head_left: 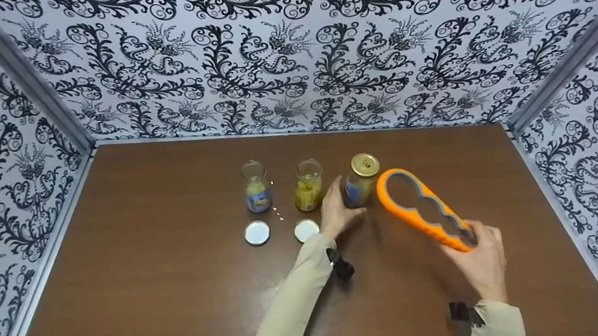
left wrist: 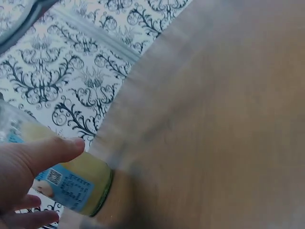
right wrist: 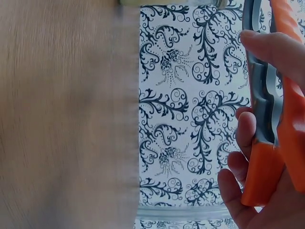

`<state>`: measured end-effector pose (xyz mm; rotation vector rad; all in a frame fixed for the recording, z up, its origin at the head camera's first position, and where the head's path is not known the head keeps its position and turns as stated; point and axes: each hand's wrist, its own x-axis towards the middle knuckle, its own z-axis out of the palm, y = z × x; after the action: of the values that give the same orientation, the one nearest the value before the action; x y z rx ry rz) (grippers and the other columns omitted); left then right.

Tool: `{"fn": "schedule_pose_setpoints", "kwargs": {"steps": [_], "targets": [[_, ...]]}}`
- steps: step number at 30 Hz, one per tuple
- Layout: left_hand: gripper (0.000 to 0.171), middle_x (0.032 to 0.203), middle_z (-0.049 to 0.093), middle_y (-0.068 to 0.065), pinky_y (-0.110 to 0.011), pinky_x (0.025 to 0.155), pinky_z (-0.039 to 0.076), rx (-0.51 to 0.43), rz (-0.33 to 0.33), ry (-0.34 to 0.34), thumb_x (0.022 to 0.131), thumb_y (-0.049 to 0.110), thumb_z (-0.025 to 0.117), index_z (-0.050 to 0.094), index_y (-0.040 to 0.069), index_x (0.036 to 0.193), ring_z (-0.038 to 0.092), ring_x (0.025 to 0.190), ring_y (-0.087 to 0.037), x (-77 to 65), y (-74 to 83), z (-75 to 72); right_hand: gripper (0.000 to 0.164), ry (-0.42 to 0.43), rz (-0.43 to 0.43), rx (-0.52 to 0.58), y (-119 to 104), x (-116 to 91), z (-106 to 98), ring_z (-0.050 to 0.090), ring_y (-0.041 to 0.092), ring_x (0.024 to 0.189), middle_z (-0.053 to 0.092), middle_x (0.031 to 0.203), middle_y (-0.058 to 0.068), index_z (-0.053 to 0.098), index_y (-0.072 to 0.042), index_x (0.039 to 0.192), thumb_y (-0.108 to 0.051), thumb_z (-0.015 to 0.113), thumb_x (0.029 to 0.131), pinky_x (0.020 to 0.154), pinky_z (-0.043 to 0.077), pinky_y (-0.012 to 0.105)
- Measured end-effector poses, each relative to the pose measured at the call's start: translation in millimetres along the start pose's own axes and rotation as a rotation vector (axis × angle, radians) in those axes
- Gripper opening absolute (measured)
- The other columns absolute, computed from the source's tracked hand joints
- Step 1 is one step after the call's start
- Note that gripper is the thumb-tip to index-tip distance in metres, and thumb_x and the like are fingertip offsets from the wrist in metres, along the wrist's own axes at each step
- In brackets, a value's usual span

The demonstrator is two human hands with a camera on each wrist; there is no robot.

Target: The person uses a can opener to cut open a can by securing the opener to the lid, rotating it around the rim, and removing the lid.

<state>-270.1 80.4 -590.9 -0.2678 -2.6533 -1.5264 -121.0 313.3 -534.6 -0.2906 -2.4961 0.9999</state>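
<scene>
My left hand (head_left: 336,213) grips a glass jar with a gold lid (head_left: 365,165), its thumb and fingers on either side of it. In the left wrist view the thumb lies across the jar's blue label (left wrist: 71,188), which carries a square code. At the right, my right hand (head_left: 481,259) holds an orange jar opener (head_left: 426,227) by its narrow end. Grey ridged edges line the opener's inner openings, and the wide loop points toward the lidded jar. From the right wrist, fingers wrap the opener's orange end (right wrist: 262,171).
Two lidless glass jars, one with a blue label (head_left: 257,196) and one with yellowish contents (head_left: 308,190), stand left of the held jar. Two round white lids (head_left: 257,233) lie before them. Small white bits are on the brown table (head_left: 175,293). Patterned walls (head_left: 281,46) enclose it.
</scene>
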Motion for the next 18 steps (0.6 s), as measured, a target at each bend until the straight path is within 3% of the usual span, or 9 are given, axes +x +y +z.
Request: {"fn": "schedule_pose_setpoints", "kwargs": {"steps": [5, 10, 15, 18], "targets": [[0.09, 0.134, 0.052, -0.02, -0.039, 0.102, 0.039, -0.083, -0.057, 0.021, 0.065, 0.016, 0.09, 0.043, 0.002, 0.139, 0.05, 0.121, -0.034, 13.1, 0.5, 6.8, 0.047, -0.003, 0.034, 0.009, 0.1, -2.2, 1.4, 0.048, 0.033, 0.099, 0.054, 0.099, 0.02, 0.063, 0.003, 0.104, -0.01, 0.087, 0.066, 0.08, 0.038, 0.049], [0.076, 0.12, 0.062, -0.015, -0.035, 0.096, 0.043, -0.15, -0.054, 0.065, 0.063, 0.014, 0.091, 0.054, 0.004, 0.128, 0.057, 0.111, -0.029, 20.9, 5.0, 14.4, 0.048, -0.009, 0.034, 0.015, 0.4, -2.7, 3.5, 0.048, 0.034, 0.099, 0.054, 0.1, 0.021, 0.063, 0.004, 0.105, -0.011, 0.087, 0.067, 0.081, 0.038, 0.049], [0.057, 0.102, 0.067, -0.007, -0.03, 0.087, 0.047, -0.186, -0.029, 0.079, 0.063, 0.013, 0.091, 0.061, 0.006, 0.111, 0.062, 0.096, -0.022, 21.9, 7.8, 16.2, 0.05, -0.008, 0.039, 0.002, 2.6, -1.3, 5.2, 0.048, 0.034, 0.099, 0.054, 0.099, 0.022, 0.063, 0.004, 0.105, -0.012, 0.088, 0.066, 0.081, 0.039, 0.051], [0.054, 0.099, 0.067, -0.006, -0.029, 0.085, 0.048, -0.167, -0.022, 0.072, 0.062, 0.013, 0.091, 0.061, 0.007, 0.107, 0.062, 0.093, -0.021, 17.6, 8.8, 12.5, 0.051, -0.003, 0.051, -0.004, 3.2, -0.2, 5.1, 0.048, 0.035, 0.098, 0.053, 0.1, 0.021, 0.062, 0.003, 0.105, -0.013, 0.089, 0.065, 0.082, 0.039, 0.05]]}}
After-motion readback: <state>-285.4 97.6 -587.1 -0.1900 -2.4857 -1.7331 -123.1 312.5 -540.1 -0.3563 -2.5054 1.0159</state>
